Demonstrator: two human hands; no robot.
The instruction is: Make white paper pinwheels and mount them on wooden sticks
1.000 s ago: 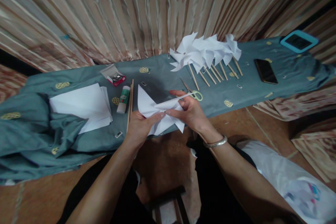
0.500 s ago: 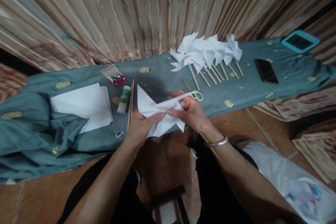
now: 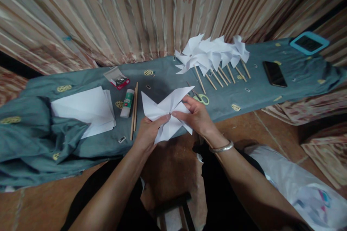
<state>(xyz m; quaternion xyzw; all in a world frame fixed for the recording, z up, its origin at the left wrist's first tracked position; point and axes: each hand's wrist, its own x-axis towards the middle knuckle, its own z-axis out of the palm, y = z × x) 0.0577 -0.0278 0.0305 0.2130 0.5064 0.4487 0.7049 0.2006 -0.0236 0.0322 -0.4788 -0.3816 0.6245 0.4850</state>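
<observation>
Pinwheel (image 3: 162, 108) of folded white paper is, in the head view, between both hands, above the near edge of the grey-green cloth (image 3: 162, 79). The left hand (image 3: 146, 130) reaches inward from near left, the right hand (image 3: 199, 117) from near right; the fingers of both grip it, with thumbs on top near its centre. Its blades are pointed. Thin wooden sticks (image 3: 135, 110) lie left, green-handled scissors (image 3: 201, 96) far right.

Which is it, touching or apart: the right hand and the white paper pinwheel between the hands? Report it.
Touching: the head view shows the right hand with its thumb laid on the white paper pinwheel, near the centre.
</observation>
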